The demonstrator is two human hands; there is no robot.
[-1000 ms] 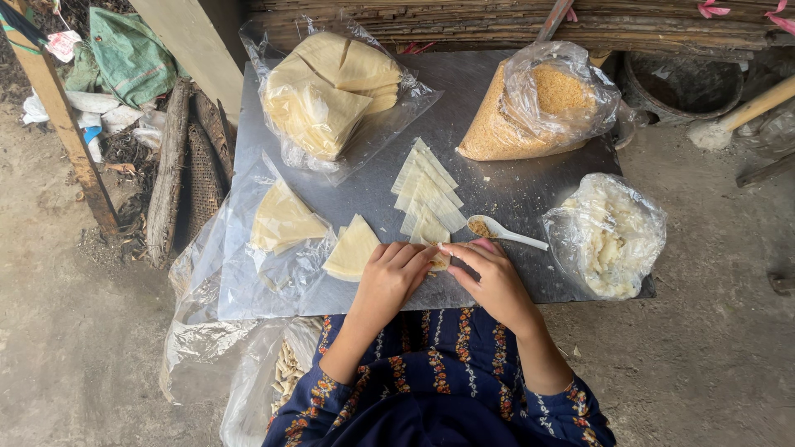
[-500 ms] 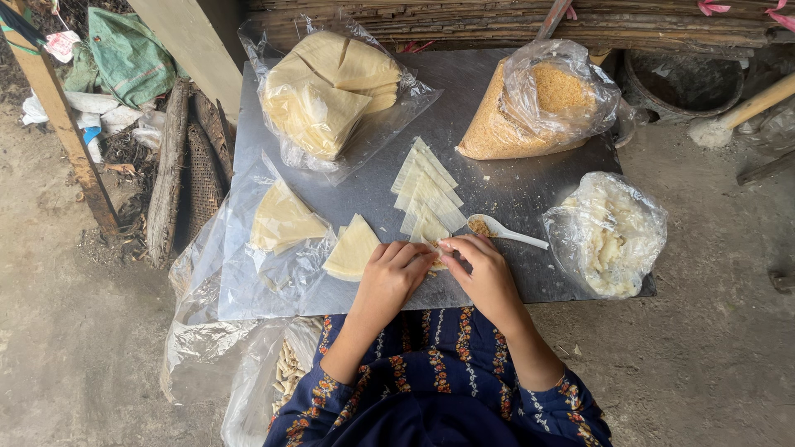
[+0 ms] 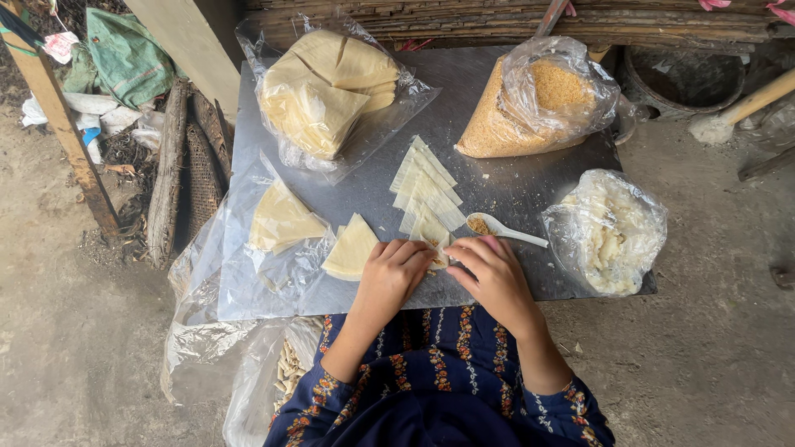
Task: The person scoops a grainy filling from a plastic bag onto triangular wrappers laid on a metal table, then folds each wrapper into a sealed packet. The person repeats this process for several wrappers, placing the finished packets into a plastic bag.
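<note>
My left hand (image 3: pixel 396 266) and my right hand (image 3: pixel 490 271) meet at the near edge of a grey metal board (image 3: pixel 497 178), both pinching one pale wrapper strip (image 3: pixel 434 240) that has brown filling on it. The strip is the nearest of several strips fanned out in a row (image 3: pixel 424 180). A white spoon (image 3: pixel 505 229) holding brown filling lies just right of the strips, beside my right hand. A small stack of pale triangular wrappers (image 3: pixel 351 247) sits left of my left hand.
A plastic bag of wrapper stacks (image 3: pixel 327 87) lies at the back left. A bag of brown crumb filling (image 3: pixel 538 103) is at the back right, a bag of white lumpy stuff (image 3: pixel 609 232) at the right. Loose plastic with wrappers (image 3: pixel 277 222) hangs off the left edge.
My hands have closed in together on the nearest strip, my right hand shifting slightly left. The spoon and the bags lie as before.
</note>
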